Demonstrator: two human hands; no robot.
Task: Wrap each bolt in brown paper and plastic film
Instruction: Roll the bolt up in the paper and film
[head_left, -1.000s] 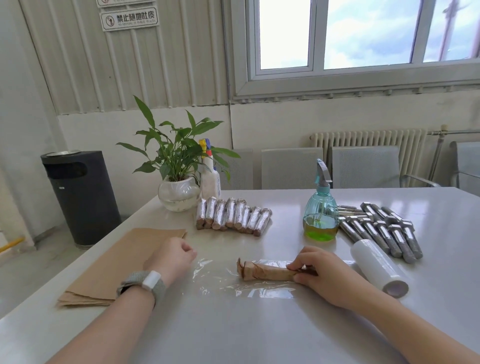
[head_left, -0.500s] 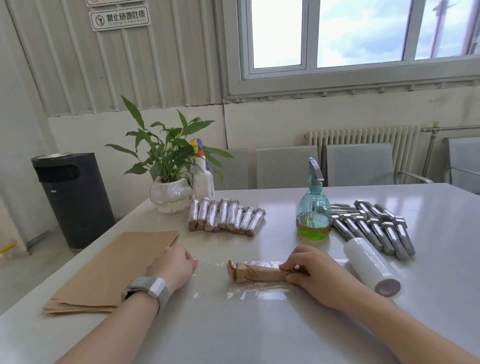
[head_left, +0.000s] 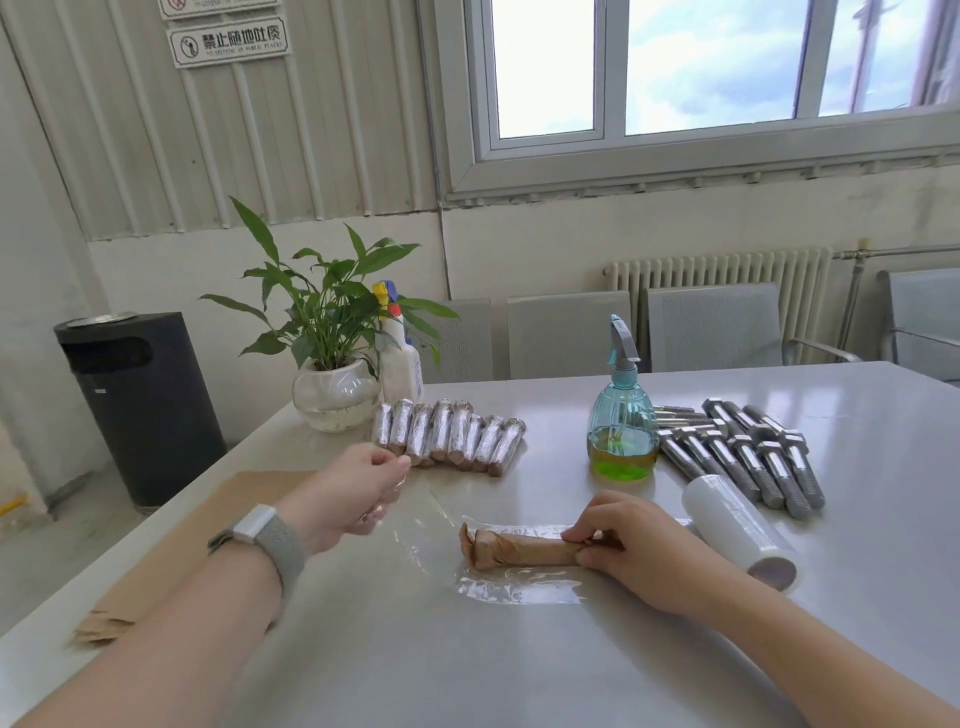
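Our right hand pinches the right end of the paper-wrapped bolt, which lies on the plastic film spread on the table. Our left hand grips the film's left edge, lifted off the table. Film roll just right; bare bolts beyond it.

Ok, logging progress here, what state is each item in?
paper-wrapped bolt: lying on film, right hand pinning it
plastic film: stretched, left hand gripping it
film roll: lying sideways
finished bundles: wrapped, in a row
bare bolts: unwrapped
spray bottle: upright, partly full
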